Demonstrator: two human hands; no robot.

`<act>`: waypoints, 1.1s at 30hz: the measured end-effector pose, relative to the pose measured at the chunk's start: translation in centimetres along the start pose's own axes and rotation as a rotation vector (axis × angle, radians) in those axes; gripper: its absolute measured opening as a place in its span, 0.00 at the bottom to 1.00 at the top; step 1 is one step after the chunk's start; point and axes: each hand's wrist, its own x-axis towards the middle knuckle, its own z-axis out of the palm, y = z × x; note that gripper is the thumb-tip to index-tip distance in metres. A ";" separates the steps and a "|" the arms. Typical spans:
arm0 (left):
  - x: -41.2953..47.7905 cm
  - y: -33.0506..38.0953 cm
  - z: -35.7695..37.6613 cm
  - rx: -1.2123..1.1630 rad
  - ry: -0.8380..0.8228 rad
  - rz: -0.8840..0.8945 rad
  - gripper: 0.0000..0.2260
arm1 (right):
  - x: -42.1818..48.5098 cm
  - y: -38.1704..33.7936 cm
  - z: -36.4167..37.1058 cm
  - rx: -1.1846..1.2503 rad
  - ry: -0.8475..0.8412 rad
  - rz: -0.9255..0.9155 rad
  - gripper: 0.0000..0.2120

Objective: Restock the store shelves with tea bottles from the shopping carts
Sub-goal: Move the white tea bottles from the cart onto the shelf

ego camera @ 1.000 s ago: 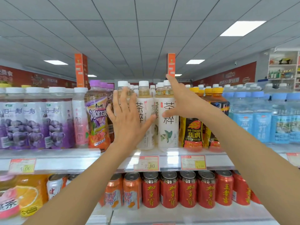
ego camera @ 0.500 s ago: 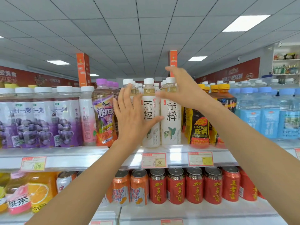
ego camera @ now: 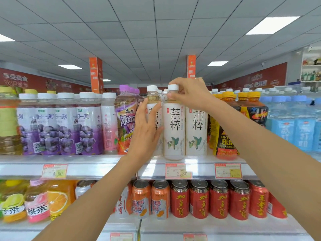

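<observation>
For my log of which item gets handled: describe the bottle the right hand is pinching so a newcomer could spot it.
On the upper shelf, above the 2.80 price tag, stand three white tea bottles with black characters. It is the middle tea bottle, whose white cap the right hand pinches; it sits slightly further forward than its twins.

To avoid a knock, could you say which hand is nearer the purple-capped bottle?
Left. The left hand is beside the purple-capped bottle; the right hand pinches a white cap farther right.
</observation>
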 end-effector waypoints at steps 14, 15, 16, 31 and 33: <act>-1.3 -0.1 1.0 0.217 -0.020 0.098 0.44 | -6.1 0.7 1.0 0.355 0.122 0.312 0.35; -1.3 -0.2 1.1 0.238 -0.021 0.095 0.44 | -6.5 0.9 1.4 0.389 0.096 0.317 0.38; -1.2 -0.3 1.3 0.253 -0.024 0.092 0.45 | -6.8 1.2 1.8 0.403 0.095 0.299 0.40; -6.5 -0.9 -1.6 0.199 -0.012 0.055 0.27 | -11.4 -3.8 4.4 0.272 0.385 0.242 0.32; -10.4 -2.5 -3.3 0.225 0.016 0.037 0.23 | -13.6 -7.4 6.7 0.356 0.433 0.128 0.25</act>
